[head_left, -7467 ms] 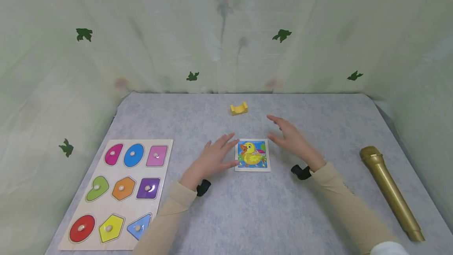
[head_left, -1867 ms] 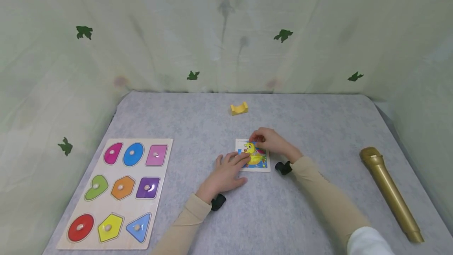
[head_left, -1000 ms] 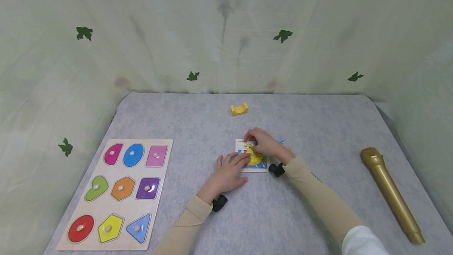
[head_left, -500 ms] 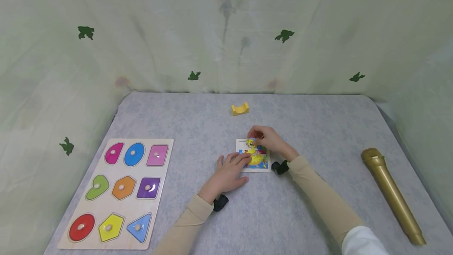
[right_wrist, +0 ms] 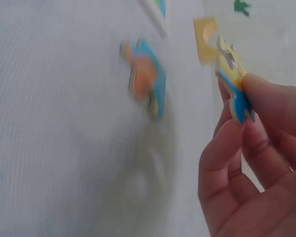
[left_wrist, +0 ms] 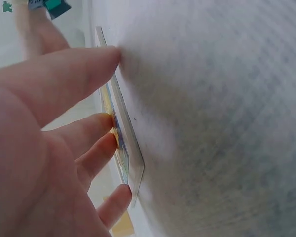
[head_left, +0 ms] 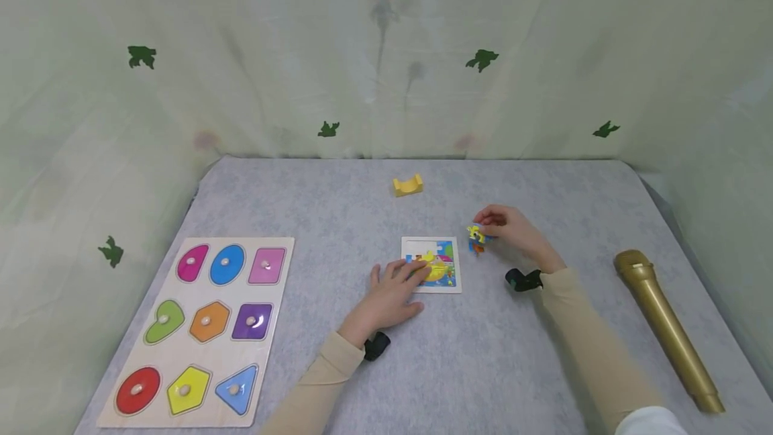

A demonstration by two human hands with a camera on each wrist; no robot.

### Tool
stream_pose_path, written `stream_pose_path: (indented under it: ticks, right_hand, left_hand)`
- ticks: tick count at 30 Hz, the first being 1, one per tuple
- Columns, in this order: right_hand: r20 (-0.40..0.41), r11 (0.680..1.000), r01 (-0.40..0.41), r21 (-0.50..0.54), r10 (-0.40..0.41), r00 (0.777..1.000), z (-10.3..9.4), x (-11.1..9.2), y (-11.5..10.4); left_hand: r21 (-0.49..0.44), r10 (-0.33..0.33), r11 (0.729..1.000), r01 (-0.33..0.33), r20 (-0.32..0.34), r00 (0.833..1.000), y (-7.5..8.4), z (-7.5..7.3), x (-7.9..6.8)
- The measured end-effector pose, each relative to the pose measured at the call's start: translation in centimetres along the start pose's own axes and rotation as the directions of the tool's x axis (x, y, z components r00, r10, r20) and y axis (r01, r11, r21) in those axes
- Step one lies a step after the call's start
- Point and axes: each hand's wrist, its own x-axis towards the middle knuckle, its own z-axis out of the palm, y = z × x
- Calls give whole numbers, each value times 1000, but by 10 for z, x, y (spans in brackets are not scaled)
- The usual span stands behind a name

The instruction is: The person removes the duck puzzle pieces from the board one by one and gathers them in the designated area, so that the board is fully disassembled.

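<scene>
My left hand [head_left: 389, 297] lies with straight fingers on the lower left of a small duck jigsaw puzzle [head_left: 443, 272] in a white frame. In the left wrist view, its fingertips touch the puzzle's face and edge. White backing shows in the puzzle's upper left. To the right of the frame, my right hand [head_left: 513, 230] pinches a yellow-and-blue puzzle piece [right_wrist: 232, 64] with the duck's eye on it between thumb and fingers. A second puzzle piece [right_wrist: 147, 76], blue with orange, lies on the table below it, blurred in the right wrist view.
A wooden shape board [head_left: 181, 287] with knobbed pieces lies at the left. A yellow curved block [head_left: 408, 185] sits at the back. The gold microphone [head_left: 667, 327] lies along the right side of the grey table [head_left: 447, 368].
The puzzle was whole at first; its upper left pieces are now out. My right hand has just moved right from the frame with the eye piece. The left hand stays put.
</scene>
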Motion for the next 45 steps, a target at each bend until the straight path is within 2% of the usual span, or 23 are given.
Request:
stream_pose_path:
  ticks: [4,8,16,24,27,31,34,37,40,45]
  right_hand:
    - [20,999,-12,-39,13,1000,-17,-12,13]
    - [57,993,-1,-116,7,998,-22,-18,21]
    - [17,950,43,-308,-40,999,-11,-16,21]
    - [-16,899,61,-434,-75,997,-3,-14,22]
    - [-37,897,55,-439,-80,996,-1,-14,20]
    - [-44,936,80,-343,-101,994,7,-13,8]
    - [2,960,116,-256,-119,993,19,-9,-3]
    - [68,959,143,-244,-130,989,34,-4,-13]
    - [124,944,177,-279,-147,981,47,3,-18]
    - [155,930,176,-323,-132,979,62,9,-23]
  left_hand:
    - [-4,-6,1000,6,0,1000,1,0,0]
    - [-2,-12,1000,12,-1,1000,1,0,0]
    - [7,1,1000,-1,-14,1000,2,1,0]
    - [41,-11,999,12,-31,999,4,1,1]
    - [62,-12,998,15,-41,999,5,1,3]
    - [89,3,996,3,-69,998,7,1,5]
    - [95,24,995,-15,-88,996,7,1,7]
    - [85,38,996,-31,-85,996,7,1,9]
    - [77,49,996,-43,-78,996,8,0,12]
    - [113,43,993,-35,-71,997,10,1,15]
